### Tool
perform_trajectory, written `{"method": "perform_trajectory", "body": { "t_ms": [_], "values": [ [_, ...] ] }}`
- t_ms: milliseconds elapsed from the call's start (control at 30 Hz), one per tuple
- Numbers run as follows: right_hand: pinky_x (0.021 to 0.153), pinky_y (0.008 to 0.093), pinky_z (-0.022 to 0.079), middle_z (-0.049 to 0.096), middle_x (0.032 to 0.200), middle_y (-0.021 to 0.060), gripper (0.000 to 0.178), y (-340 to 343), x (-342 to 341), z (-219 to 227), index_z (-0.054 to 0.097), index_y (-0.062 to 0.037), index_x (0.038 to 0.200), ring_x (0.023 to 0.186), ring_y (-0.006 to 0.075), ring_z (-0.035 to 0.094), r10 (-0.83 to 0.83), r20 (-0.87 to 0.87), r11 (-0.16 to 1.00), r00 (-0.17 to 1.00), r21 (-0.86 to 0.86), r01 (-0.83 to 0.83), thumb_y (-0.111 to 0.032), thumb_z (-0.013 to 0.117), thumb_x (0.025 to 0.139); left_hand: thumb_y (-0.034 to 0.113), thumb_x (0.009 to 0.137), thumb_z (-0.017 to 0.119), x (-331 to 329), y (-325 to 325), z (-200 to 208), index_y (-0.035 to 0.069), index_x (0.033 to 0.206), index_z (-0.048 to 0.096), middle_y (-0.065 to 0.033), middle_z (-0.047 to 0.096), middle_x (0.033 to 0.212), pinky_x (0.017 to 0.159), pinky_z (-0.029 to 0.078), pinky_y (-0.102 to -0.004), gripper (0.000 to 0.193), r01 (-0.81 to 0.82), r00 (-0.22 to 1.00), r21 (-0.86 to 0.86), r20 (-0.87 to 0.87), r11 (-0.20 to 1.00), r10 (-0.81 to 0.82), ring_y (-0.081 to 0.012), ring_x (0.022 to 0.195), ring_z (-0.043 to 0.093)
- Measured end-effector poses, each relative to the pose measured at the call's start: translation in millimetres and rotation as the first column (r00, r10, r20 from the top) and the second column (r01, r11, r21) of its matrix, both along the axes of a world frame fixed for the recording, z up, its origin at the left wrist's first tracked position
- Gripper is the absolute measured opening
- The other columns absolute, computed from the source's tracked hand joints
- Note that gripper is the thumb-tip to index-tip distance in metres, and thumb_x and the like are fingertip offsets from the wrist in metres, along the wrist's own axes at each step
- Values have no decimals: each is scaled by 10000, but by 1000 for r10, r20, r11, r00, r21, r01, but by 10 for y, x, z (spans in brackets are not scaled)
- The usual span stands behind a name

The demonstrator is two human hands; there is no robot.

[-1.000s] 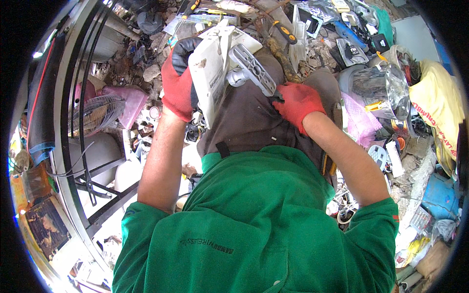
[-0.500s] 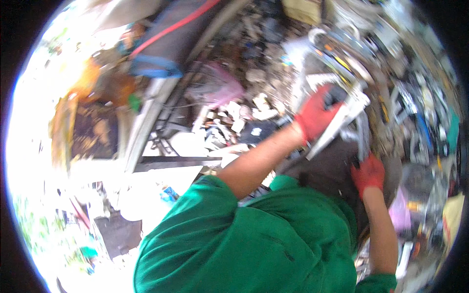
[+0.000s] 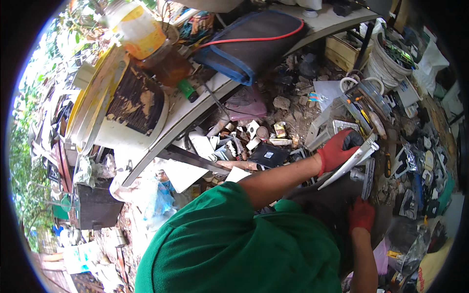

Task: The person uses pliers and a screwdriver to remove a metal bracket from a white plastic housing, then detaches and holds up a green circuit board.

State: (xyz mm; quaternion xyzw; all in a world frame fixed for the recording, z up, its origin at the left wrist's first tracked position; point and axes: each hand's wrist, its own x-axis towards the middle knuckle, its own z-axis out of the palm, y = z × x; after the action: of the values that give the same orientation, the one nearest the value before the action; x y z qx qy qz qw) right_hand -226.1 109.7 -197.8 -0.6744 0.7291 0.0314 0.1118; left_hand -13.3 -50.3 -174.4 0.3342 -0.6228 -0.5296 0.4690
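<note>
1. While I sit over a littered floor, my left hand [image 3: 336, 152], in a red glove, is clamped on the upper edge of a flat white panel [image 3: 348, 167].
2. Panel runs tilted, lower end toward my lap, upper end by a grey metal part [image 3: 367, 177].
3. My right hand [image 3: 361, 215], red glove too, sits fisted just below that part; can't tell what it grips.
4. Scrap electronics [image 3: 425, 166] lie to the right.

Daylit, littered ground [image 3: 293, 93] beneath workbench [image 3: 195, 110]
</note>
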Motion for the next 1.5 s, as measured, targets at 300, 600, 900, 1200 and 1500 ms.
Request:
{"method": "perform_trajectory", "body": {
  "t_ms": [300,600,900,1200,1500],
  "values": [
    [820,471,526,661,1013,199,383,-103,314,304,666,-67,1136,944,388,655,166,-207,986,964,67,-155,-317,684,847,293,874,736,206,42,-55,-25,1299,519,-177,636,1171,979,470,-370,573,-114,990,-123,68,986,123,-255,1099,614],
    [829,483,524,628,1084,194,420,132,4,330,634,-104,1160,958,391,639,95,-36,986,995,-134,-99,-320,699,806,183,945,615,173,-27,32,59,1184,646,-76,684,1092,897,514,-333,271,267,932,306,-325,914,-163,-165,988,633],
    [900,401,515,687,1085,182,451,242,-252,619,643,-51,1186,1003,315,668,-195,589,953,785,-74,293,-266,753,806,140,949,622,258,-100,-42,36,1212,613,-63,689,1066,837,528,-308,283,164,939,221,-334,962,-83,-148,939,638],
    [848,346,508,667,1015,116,277,-326,834,2604,647,22,1056,919,222,638,473,590,814,654,-576,-70,-55,714,798,214,827,688,-187,368,74,41,1195,571,-196,587,1158,957,463,-437,423,188,982,-331,85,925,-169,-390,1099,566],
    [933,456,516,657,1183,198,404,-1411,3125,3099,657,-115,1218,1080,375,635,889,197,420,413,-708,-567,-305,672,862,306,828,647,-474,772,200,72,1330,553,-213,567,1339,1082,401,-469,562,332,935,-521,294,786,-199,-422,1262,506]
  ]
}}
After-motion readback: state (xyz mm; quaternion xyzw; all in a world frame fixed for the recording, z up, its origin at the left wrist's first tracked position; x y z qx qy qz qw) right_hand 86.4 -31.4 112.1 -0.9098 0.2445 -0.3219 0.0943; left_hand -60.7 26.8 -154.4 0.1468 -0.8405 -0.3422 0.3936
